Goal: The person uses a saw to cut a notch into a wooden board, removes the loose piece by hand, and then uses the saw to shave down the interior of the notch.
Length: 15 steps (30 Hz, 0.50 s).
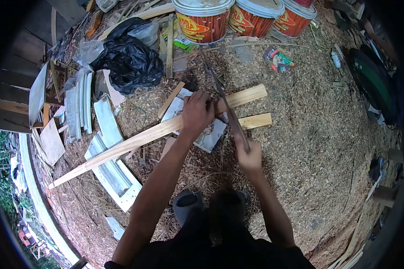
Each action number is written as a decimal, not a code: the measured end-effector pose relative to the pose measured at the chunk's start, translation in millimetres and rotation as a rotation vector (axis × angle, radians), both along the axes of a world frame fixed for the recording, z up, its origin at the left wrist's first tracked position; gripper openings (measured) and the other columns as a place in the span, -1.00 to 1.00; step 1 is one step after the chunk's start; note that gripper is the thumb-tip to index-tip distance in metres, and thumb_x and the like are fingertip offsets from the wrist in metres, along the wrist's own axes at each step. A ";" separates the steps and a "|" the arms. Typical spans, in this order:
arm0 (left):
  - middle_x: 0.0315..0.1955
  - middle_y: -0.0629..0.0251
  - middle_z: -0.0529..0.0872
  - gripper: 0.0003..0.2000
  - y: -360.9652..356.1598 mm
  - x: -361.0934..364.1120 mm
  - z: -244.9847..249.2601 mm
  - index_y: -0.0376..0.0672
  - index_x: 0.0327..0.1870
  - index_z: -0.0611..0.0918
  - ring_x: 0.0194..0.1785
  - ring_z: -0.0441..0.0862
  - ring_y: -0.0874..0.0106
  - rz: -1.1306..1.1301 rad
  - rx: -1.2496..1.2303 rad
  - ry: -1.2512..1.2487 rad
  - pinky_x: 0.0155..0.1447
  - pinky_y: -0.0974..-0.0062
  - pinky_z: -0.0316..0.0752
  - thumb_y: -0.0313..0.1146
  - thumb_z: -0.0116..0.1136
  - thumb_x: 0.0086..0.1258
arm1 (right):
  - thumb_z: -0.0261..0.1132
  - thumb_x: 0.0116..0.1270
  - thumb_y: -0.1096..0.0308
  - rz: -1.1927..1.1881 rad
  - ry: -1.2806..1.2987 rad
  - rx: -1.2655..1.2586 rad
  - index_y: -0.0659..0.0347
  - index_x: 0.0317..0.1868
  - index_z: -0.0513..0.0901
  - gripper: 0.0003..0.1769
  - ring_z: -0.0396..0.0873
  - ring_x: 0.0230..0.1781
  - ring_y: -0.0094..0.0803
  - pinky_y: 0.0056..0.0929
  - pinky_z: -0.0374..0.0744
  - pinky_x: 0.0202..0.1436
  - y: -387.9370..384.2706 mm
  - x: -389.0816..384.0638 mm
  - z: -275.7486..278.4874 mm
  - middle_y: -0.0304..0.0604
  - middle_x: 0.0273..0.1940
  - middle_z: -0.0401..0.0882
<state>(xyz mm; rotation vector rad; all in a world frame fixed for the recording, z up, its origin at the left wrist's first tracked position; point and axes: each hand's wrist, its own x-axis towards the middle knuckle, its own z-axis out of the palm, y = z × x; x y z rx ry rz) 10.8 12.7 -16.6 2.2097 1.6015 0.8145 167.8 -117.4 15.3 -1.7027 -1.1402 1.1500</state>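
Observation:
A long pale wooden strip point(134, 140) slants from the lower left up to the right, crossing a white block point(211, 135) near its upper end. My left hand point(197, 112) is closed over the strip and presses on it. In my right hand point(249, 157) is the handle end of a long dark blade, a saw point(231, 115), which crosses the strip just right of my left hand. A shorter pale wood piece point(256, 121) lies below the strip's right end, partly behind the saw.
Several paint buckets point(203, 22) stand at the top. A black plastic bag point(130, 60) lies upper left, near white moulded pieces point(110, 166). Wood shavings point(314, 134) cover the ground. My feet point(188, 206) are at bottom centre. A dark green-striped bag point(372, 80) lies at the right.

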 end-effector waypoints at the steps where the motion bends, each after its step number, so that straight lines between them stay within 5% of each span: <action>1: -0.40 0.20 0.54 -0.86 -0.4 -0.9 -0.1 -0.19 -0.42 0.55 -0.18 0.54 0.21 0.012 0.000 0.000 -0.10 0.25 0.29 -0.33 0.16 0.25 | 0.18 0.41 0.12 -0.020 -0.067 -0.029 0.32 -0.63 0.48 -0.48 0.22 -0.72 -0.69 -0.48 0.22 -0.66 -27.4 5.1 3.1 -0.37 -0.76 0.28; 4: -0.40 0.21 0.55 -0.84 0.2 -0.8 -3.4 -0.19 -0.44 0.54 -0.20 0.54 0.22 -0.007 0.047 -0.041 -0.10 0.27 0.30 -0.31 0.17 0.26 | 0.21 0.39 0.19 -0.061 -0.062 -0.028 0.38 -0.58 0.57 -0.55 0.27 -0.72 -0.68 -0.50 0.26 -0.66 -120.2 25.5 9.0 -0.36 -0.75 0.33; 7: -0.46 0.25 0.52 -0.82 0.1 0.1 -4.6 -0.20 -0.46 0.51 -0.28 0.52 0.21 -0.001 0.101 -0.058 -0.15 0.27 0.29 -0.33 0.19 0.28 | 0.20 0.39 0.19 -0.087 -0.035 -0.115 0.37 -0.61 0.55 -0.53 0.26 -0.72 -0.69 -0.49 0.24 -0.67 -124.4 26.5 10.4 -0.38 -0.76 0.32; 10: -0.47 0.23 0.51 -0.82 1.8 0.7 -2.2 -0.20 -0.47 0.50 -0.29 0.51 0.20 -0.016 0.115 -0.059 -0.15 0.28 0.29 -0.34 0.20 0.26 | 0.22 0.38 0.16 -0.024 -0.112 -0.035 0.35 -0.65 0.49 -0.50 0.25 -0.70 -0.68 -0.46 0.21 -0.66 -55.2 14.7 -16.7 -0.33 -0.77 0.27; 15: -0.41 0.22 0.54 -0.85 1.6 0.1 -1.8 -0.19 -0.44 0.53 -0.20 0.53 0.22 -0.018 0.059 -0.017 -0.08 0.27 0.30 -0.33 0.17 0.26 | 0.20 0.39 0.10 -0.015 -0.074 0.037 0.33 -0.65 0.47 -0.47 0.21 -0.70 -0.62 -0.39 0.21 -0.65 42.8 -9.7 21.8 -0.29 -0.79 0.22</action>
